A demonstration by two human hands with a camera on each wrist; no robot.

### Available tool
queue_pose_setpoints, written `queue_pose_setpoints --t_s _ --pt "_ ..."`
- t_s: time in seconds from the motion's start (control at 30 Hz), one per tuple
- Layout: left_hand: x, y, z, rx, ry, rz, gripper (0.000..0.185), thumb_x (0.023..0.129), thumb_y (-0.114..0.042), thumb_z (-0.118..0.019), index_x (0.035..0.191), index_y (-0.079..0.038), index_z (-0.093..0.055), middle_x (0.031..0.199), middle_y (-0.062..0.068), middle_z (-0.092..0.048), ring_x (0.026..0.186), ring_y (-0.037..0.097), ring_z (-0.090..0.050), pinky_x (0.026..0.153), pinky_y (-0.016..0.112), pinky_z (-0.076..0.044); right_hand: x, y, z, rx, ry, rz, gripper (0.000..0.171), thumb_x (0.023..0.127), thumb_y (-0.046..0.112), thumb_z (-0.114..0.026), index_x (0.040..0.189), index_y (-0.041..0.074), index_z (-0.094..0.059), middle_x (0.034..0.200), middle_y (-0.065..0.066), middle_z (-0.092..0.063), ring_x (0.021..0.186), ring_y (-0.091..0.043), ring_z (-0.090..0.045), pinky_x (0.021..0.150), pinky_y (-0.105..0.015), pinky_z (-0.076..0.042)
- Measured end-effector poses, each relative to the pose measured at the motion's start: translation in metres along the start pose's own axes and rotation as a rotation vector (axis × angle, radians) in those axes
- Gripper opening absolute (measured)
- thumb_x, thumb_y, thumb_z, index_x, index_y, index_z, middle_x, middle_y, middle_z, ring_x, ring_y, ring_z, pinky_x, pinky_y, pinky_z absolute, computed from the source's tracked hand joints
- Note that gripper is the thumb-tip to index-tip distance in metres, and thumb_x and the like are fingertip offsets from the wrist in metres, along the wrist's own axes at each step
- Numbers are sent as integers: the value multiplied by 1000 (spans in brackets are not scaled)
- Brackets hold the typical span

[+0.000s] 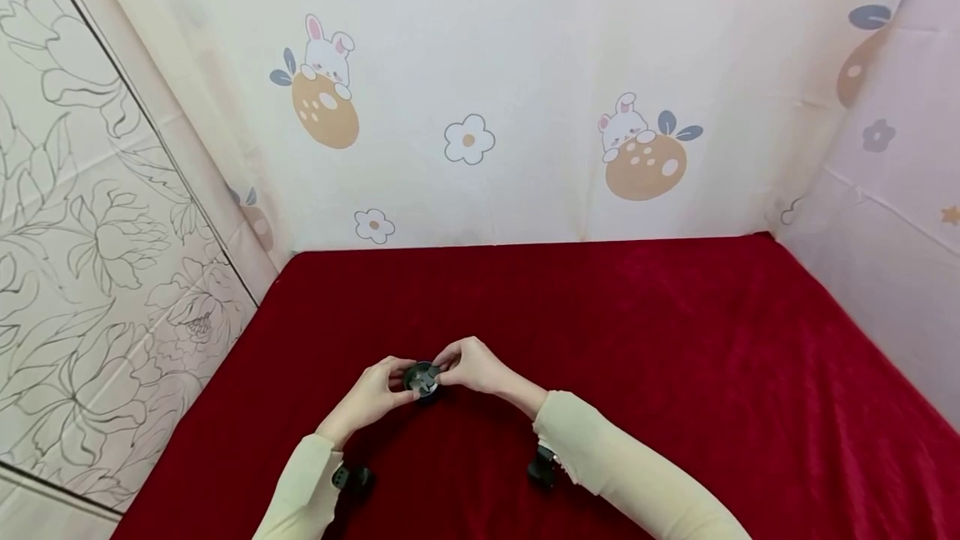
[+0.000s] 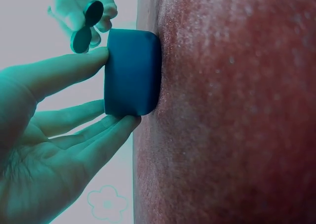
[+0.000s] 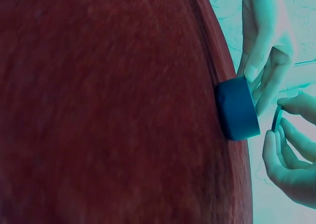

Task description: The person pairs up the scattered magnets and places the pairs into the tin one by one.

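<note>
A person's left hand (image 1: 369,397) holds a small dark round container (image 1: 421,379) by its side wall, thumb on one side and fingertips on the other, keeping its base on the red cloth (image 1: 675,373). The right hand (image 1: 471,365), at about 2 o'clock from the container, pinches a thin dark piece (image 2: 87,26) made of two joined discs, poised just above the container's open top and seemingly not yet touching it.

In the left wrist view the container (image 2: 132,72) shows as a short, thick puck with rounded edges, its base flat on the cloth; the right wrist view shows the thin piece (image 3: 276,119) edge-on, close to the rim of the container (image 3: 238,108).

Judging by the pose, the piece is being lined up with the container. Doing that well likely means keeping the left-hand hold steady and low on the wall, leaving the rim free, and bringing the piece down level, not tilted.

The container sits near the 6 o'clock edge of the cloth. A curtain (image 1: 480,90) printed with rabbits and flowers hangs at 12 o'clock.
</note>
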State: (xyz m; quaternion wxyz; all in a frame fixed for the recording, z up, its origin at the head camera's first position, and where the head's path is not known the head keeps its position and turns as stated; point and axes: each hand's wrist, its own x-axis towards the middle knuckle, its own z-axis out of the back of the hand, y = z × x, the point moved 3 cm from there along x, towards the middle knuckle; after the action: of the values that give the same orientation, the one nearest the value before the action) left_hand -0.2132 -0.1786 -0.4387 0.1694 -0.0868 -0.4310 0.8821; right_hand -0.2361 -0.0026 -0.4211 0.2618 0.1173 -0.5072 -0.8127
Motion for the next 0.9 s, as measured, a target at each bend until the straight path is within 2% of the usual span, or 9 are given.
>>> queue_pose_setpoints --t_s 0.33,0.57,0.8,0.9 --pt "-1 2 0 -14 10 -11 41 79 -11 -66 116 1 -52 112 14 -52 101 31 -55 81 36 -47 7 2 -11 49 -38 -22 17 74 1 -67 90 -5 -67 83 -12 -66 73 -17 -61 59 -19 -46" --pt "-3 -1 1 0 -9 -93 39 79 -15 -66 112 2 -54 106 12 -54 95 27 -57 76 33 -49 10 2 -16 49 -51 -46 15 74 1 -66 89 -4 -67 82 -11 -66 69 -11 -59 59 -18 -46" --pt "-2 3 1 -18 3 -25 41 79 -11 -66 115 1 -53 111 15 -52 100 31 -55 80 36 -47 11 3 -19 66 -53 -53 17 76 3 -67 91 -4 -67 86 -12 -66 69 -10 -60 58 -19 -46" --pt "-2 3 1 -10 0 -20 42 79 -12 -67 115 1 -52 111 14 -53 100 30 -55 80 34 -48 9 4 -18 79 -47 -51 18 76 3 -67 92 -4 -67 88 -14 -66 70 -11 -60 58 -19 -46"
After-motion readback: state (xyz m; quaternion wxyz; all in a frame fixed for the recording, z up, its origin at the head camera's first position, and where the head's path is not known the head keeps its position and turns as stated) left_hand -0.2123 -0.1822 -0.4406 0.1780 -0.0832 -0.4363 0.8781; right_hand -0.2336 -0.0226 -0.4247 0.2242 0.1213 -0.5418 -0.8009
